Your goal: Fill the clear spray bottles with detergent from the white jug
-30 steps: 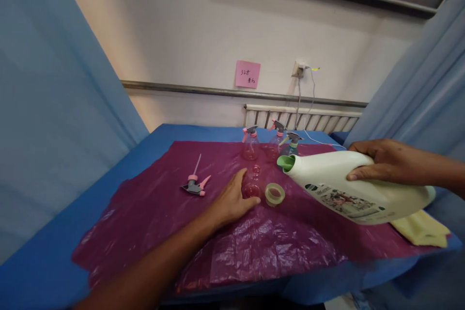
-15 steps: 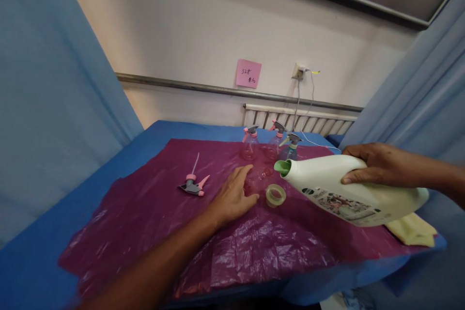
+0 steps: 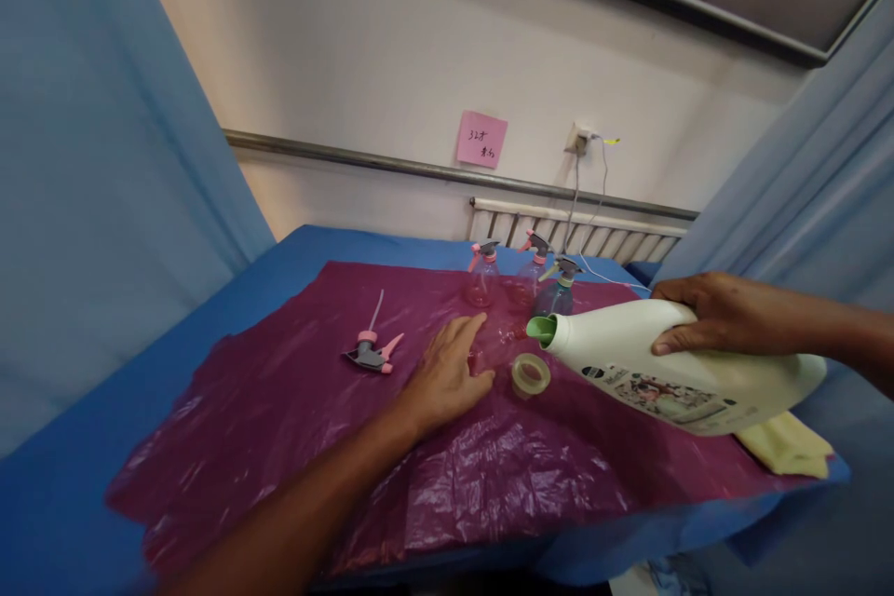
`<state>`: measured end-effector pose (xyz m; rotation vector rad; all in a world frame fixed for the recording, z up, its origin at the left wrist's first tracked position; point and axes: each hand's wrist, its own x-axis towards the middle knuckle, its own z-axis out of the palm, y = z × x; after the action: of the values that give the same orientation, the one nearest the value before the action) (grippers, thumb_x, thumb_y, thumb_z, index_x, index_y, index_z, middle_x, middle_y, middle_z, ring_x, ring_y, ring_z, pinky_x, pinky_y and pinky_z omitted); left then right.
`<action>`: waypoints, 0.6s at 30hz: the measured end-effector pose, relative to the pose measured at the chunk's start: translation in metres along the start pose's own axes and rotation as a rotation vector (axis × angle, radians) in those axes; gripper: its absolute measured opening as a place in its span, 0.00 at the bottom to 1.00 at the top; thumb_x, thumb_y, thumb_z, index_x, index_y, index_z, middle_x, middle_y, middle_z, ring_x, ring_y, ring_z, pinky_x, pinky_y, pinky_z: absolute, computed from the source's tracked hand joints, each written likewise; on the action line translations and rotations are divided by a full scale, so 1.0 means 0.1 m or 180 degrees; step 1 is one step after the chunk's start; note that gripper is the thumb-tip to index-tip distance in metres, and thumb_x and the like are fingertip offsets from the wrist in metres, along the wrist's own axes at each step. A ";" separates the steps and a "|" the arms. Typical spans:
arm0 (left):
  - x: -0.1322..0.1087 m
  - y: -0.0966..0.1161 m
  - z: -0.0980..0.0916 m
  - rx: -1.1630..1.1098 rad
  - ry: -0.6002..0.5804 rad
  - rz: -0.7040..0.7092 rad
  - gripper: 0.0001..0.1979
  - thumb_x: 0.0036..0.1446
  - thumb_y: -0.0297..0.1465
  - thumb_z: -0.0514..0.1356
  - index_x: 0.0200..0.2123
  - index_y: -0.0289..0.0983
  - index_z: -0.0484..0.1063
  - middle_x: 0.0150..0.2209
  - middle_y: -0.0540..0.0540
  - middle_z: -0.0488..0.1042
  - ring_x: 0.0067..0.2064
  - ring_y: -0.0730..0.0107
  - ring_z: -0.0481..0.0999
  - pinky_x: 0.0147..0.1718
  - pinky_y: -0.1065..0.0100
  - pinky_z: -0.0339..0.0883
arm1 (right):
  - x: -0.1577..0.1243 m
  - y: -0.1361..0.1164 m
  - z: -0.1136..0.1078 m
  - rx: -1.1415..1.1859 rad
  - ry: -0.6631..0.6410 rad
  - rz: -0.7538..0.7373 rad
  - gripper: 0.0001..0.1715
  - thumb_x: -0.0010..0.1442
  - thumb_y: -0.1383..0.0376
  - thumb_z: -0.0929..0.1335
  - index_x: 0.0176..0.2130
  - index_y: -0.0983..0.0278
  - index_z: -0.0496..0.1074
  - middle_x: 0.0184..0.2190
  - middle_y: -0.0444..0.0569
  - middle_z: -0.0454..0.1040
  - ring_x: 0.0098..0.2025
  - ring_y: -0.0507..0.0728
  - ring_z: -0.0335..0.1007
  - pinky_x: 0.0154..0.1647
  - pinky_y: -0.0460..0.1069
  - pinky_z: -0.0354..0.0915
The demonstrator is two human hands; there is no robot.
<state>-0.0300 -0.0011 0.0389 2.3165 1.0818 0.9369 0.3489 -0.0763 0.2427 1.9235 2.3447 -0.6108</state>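
Observation:
A large pale-cream jug (image 3: 646, 358) with a printed label is in my right hand (image 3: 705, 312), tipped almost level. Its green pouring lip (image 3: 541, 329) points left, at the neck of a clear spray bottle body (image 3: 494, 340). Around that see-through bottle curve the thumb and fingers of my left hand (image 3: 447, 372); the bottle's outline is faint against the purple sheet. No liquid stream can be made out. Just below the lip stands a yellowish ring-shaped cap (image 3: 530, 375). A grey-and-pink spray head (image 3: 370, 352) with its tube lies left of my left hand.
Three spray bottles with heads on, two pink (image 3: 481, 284) (image 3: 531, 279) and one bluish (image 3: 555, 293), stand behind the jug's mouth. Purple plastic sheeting (image 3: 279, 428) covers the blue bed (image 3: 202, 335). A folded yellow cloth (image 3: 789, 447) lies at the right edge. Curtains hang both sides.
The jug has shifted slightly left, and its lip now overlaps the bottle's neck in view. My left hand keeps its place at the bottle. The camera view has moved a little.

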 end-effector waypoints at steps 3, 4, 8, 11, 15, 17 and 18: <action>0.00 -0.01 0.00 0.0019 0.0022 0.0074 0.41 0.58 0.29 0.66 0.74 0.38 0.62 0.69 0.35 0.69 0.70 0.47 0.69 0.72 0.47 0.63 | 0.02 0.00 -0.02 0.0060 -0.0054 -0.0048 0.20 0.62 0.48 0.76 0.43 0.60 0.76 0.37 0.48 0.83 0.36 0.61 0.81 0.32 0.51 0.68; 0.00 -0.01 0.00 0.0019 0.0024 0.0089 0.41 0.57 0.29 0.66 0.74 0.38 0.62 0.69 0.35 0.69 0.70 0.47 0.69 0.72 0.47 0.63 | 0.03 0.01 -0.02 0.0069 -0.0061 -0.0064 0.20 0.62 0.48 0.76 0.43 0.60 0.76 0.37 0.47 0.83 0.36 0.61 0.81 0.31 0.51 0.68; -0.02 -0.02 0.00 0.0010 0.0033 0.0092 0.42 0.57 0.29 0.67 0.74 0.38 0.62 0.69 0.36 0.69 0.71 0.47 0.69 0.72 0.49 0.63 | 0.05 0.01 -0.03 -0.0002 -0.0041 -0.0101 0.19 0.62 0.49 0.76 0.43 0.60 0.76 0.36 0.47 0.83 0.36 0.60 0.80 0.32 0.50 0.68; -0.02 -0.03 -0.01 0.0019 0.0031 0.0152 0.41 0.57 0.29 0.67 0.74 0.37 0.62 0.69 0.35 0.69 0.71 0.47 0.69 0.72 0.47 0.63 | 0.07 -0.01 -0.04 0.0033 -0.0079 -0.0095 0.20 0.62 0.48 0.76 0.43 0.60 0.76 0.36 0.47 0.83 0.36 0.61 0.81 0.31 0.50 0.68; -0.01 -0.06 0.00 0.0091 0.0073 0.0182 0.42 0.57 0.29 0.67 0.74 0.38 0.62 0.69 0.35 0.68 0.70 0.46 0.69 0.72 0.45 0.63 | 0.07 -0.04 -0.06 0.0039 -0.0088 -0.0123 0.21 0.62 0.48 0.76 0.43 0.60 0.76 0.37 0.48 0.84 0.36 0.61 0.81 0.32 0.50 0.68; -0.01 -0.08 0.01 0.0113 0.0092 0.0203 0.42 0.57 0.29 0.68 0.73 0.39 0.62 0.68 0.36 0.69 0.70 0.45 0.70 0.71 0.45 0.64 | 0.06 -0.04 -0.07 0.0043 -0.0104 -0.0102 0.20 0.62 0.48 0.76 0.43 0.60 0.76 0.37 0.48 0.84 0.37 0.61 0.81 0.32 0.50 0.68; -0.01 -0.08 0.02 0.0120 0.0096 0.0217 0.42 0.57 0.29 0.68 0.73 0.40 0.62 0.68 0.36 0.69 0.69 0.46 0.70 0.71 0.45 0.64 | 0.06 -0.05 -0.07 0.0053 -0.0121 -0.0085 0.20 0.62 0.48 0.76 0.43 0.60 0.76 0.37 0.48 0.84 0.37 0.61 0.81 0.32 0.50 0.68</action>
<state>-0.0335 0.0032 0.0323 2.3908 1.0468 0.9878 0.3449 -0.0693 0.2491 1.8728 2.3536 -0.6648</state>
